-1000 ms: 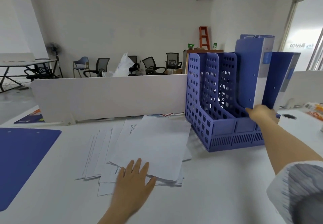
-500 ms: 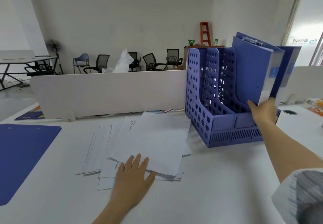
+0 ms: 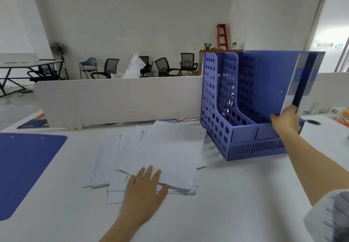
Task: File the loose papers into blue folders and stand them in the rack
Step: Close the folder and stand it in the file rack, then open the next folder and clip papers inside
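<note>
Blue folder, tilted at the rack's right end, is clasped by its lower corner in the right grip; the left grip lies flat, fingers straight, on papers.

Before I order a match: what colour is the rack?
The rack is periwinkle blue; head view.

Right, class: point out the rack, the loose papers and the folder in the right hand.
rack (image 3: 243,136), head view, on its front wall.
papers (image 3: 166,151), head view, on the top sheet.
folder (image 3: 270,83), head view, on its blue cover.
</note>
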`<state>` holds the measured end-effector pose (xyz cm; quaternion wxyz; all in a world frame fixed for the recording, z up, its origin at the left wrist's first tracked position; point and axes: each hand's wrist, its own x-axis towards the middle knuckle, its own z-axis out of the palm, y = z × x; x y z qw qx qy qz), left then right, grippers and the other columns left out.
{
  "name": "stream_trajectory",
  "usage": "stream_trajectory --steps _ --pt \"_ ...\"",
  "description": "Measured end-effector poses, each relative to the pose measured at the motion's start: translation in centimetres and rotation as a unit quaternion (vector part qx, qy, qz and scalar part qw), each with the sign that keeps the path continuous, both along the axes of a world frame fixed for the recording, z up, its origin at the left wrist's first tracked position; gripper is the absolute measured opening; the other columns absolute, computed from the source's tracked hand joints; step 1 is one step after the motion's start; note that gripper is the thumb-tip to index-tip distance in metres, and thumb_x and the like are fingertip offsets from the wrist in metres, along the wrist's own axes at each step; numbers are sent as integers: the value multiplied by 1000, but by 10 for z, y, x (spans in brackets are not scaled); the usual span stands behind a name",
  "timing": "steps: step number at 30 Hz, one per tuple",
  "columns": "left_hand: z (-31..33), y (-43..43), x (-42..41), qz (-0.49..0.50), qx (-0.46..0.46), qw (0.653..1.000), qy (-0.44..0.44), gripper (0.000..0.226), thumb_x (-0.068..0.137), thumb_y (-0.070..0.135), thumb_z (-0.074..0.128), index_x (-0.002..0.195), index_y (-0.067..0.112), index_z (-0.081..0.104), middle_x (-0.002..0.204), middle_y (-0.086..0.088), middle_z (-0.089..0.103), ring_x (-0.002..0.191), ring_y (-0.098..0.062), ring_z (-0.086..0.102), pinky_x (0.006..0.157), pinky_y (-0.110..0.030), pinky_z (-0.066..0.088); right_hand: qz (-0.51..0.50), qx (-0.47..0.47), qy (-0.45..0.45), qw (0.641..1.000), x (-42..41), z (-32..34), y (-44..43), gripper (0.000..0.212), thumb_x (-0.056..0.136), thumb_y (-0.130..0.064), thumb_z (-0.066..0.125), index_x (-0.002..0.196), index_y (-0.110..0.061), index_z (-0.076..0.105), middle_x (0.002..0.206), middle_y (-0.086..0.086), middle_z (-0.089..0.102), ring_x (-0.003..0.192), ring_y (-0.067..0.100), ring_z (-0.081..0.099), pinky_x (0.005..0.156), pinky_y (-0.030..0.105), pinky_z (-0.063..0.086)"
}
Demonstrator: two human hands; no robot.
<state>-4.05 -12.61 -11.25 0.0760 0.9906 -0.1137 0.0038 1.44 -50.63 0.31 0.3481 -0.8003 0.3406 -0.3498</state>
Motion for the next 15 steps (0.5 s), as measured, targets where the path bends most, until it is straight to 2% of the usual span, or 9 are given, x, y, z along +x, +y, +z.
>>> stream_trajectory --steps 4,7,11,15 --pt "0 1 -1 -6 -2 1000 -3 104 53 64 -17 148 30 9 158 4 1 146 -17 -2 118 -37 3 -50 -104 -52 992 -11 -9 31 59 89 -15 52 139 3 28 141 25 35 129 40 32 102 48 29" --pt "-1 2 -1 -3 -13 1000 -1 80 78 64 -2 148 28 10 158 2 1 146 -18 -2 118 -38 3 7 -168 -86 982 -19 -20 66 56 88 -13 53 138 2 32 139 24 37 129 39 32 102 47 30" --pt "7 3 -7 1 -59 998 -25 59 93 52 18 147 28 14 158 3 1 146 -17 -5 119 -37 2 86 -183 -93 975 -30 -38 117 53 86 -8 57 135 4 39 136 25 42 128 39 35 104 44 30" --pt "16 22 -19 28 -131 988 -73 74 78 59 6 143 30 25 157 6 9 145 -14 1 117 -33 4 175 -192 -84 962 -40 -60 177 51 79 1 64 127 8 48 129 29 49 122 46 42 100 51 37"
